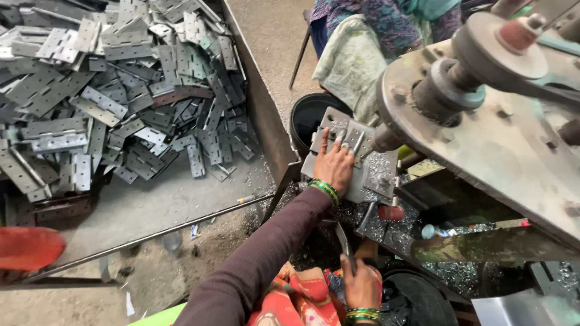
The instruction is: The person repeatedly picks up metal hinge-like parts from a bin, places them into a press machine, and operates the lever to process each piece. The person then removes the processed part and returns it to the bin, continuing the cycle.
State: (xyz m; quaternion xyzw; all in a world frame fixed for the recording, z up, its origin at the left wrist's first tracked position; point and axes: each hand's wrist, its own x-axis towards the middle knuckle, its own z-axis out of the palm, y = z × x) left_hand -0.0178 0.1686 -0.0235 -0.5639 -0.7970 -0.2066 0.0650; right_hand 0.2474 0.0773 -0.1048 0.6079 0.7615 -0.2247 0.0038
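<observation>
Pressing a flat metal hinge plate (352, 140) onto the machine's fixture block (368, 175) with spread fingers, the left hand (333, 166) seems mid-loading, while the right hand (361, 284) grips a lever (344, 241) below, so next likely needs the fingers clear.

Left arm: extended forward and up from lower centre, dark maroon long sleeve to wrist, green and gold bangles at wrist. Left hand (333, 164): palm down, back of hand toward camera, fingers (325, 137) spread and pointing away, pressed flat. Right hand (361, 284): low, close to body, knuckles up, fingers curled in closed grip, thumb side upward. Right wrist: green and gold bangles, forearm out of view.
</observation>
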